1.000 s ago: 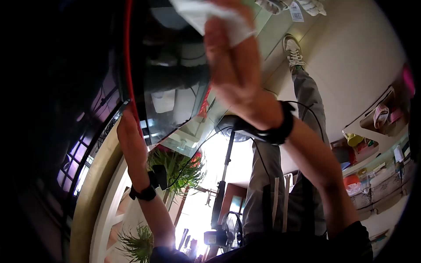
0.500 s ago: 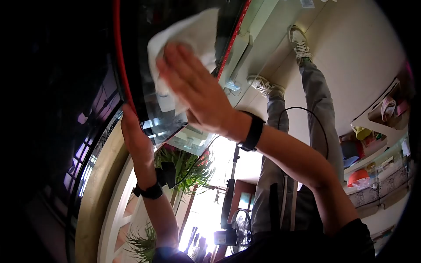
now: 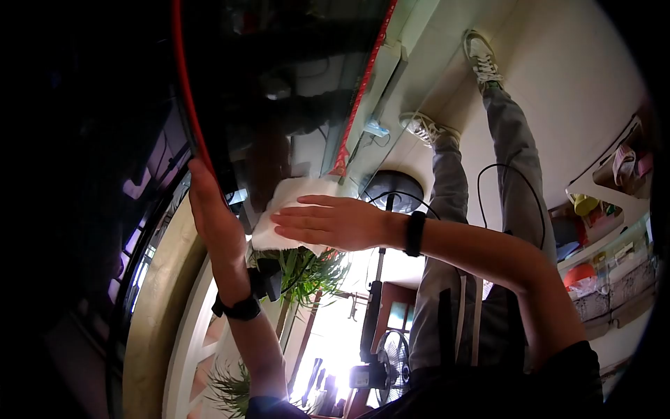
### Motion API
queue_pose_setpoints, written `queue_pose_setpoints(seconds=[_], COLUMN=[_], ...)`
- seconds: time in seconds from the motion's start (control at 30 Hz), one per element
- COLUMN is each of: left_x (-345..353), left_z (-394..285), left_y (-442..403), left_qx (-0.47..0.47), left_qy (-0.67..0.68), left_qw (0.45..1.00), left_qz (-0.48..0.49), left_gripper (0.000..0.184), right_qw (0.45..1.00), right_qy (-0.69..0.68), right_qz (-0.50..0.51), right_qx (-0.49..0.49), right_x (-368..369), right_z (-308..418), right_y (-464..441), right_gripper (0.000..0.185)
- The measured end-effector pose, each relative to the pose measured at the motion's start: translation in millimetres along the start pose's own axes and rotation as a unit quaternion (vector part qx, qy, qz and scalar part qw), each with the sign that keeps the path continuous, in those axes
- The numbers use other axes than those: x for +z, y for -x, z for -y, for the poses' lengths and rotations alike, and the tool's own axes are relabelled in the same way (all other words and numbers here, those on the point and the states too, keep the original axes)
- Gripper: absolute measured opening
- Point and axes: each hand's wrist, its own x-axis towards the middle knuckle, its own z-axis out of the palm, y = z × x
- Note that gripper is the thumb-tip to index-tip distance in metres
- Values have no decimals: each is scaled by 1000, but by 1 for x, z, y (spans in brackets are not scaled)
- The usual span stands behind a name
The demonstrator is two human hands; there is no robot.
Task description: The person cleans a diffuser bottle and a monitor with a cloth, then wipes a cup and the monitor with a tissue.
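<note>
A dark, glossy glass panel [image 3: 279,91] with red edging fills the upper left of the view. My left hand [image 3: 218,220] is at its red-trimmed left edge, thumb along the rim; its other fingers are mostly hidden behind. My right hand [image 3: 335,222] presses a white cloth [image 3: 292,190] against the lower end of the panel, fingers stretched nearly flat over it. Part of the cloth lies under the palm, out of sight. A dark band circles each wrist.
Green plants [image 3: 300,276] stand beneath the panel's lower end. A fan [image 3: 393,359] and a round black base [image 3: 393,190] with a pole are nearby. A thin black cable loops by my legs [image 3: 513,153]. Shelves with assorted items [image 3: 586,276] line the right side.
My right hand and the white cloth have slid down the panel towards its lower end, and the hand has turned to point more leftward. My left hand keeps its place on the edge.
</note>
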Motion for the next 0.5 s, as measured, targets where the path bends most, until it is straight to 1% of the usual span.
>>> queue_pose_setpoints(seconds=[0.07,0.1,0.13,0.17,0.2,0.23,0.27,0.3,0.37,0.4,0.43,0.5], left_x=[-8,-10,-12,-15,-21,-20,-14,-6,15,26,30,37], left_z=[-9,-17,-26,-31,-25,-24,-27,-33,-51,-46,-58,-48], left_y=[3,5,10,17,29,41,56,68,85,88,89,99], left_qx=[112,180,247,310,329,284,238,192,13,-51,-166,-199], left_qy=[-129,-114,-96,-78,-15,28,71,114,197,297,318,417], left_qw=[985,977,964,946,944,958,968,973,975,943,917,866], left_qz=[0,-15,-30,-46,-34,-2,29,58,98,140,173,193], left_gripper=[68,67,67,66,62,61,61,61,67,78,84,76], right_qw=[991,981,945,809,748,674,554,535,467,460,454,442], right_qy=[-96,-142,-257,-436,-531,-618,-695,-688,-714,-719,-723,-729], right_qz=[31,47,35,114,51,-13,-44,-71,-104,-111,-119,-143], right_qx=[83,125,201,378,394,404,455,485,510,509,507,504], right_x=[-8,-21,-36,-66,-71,-77,-93,-100,-131,-138,-144,-156], right_z=[15,22,29,33,30,29,31,33,41,39,39,40], right_y=[13,14,14,8,14,22,26,27,24,25,26,28], right_gripper=[57,53,37,36,38,41,43,44,45,45,45,45])
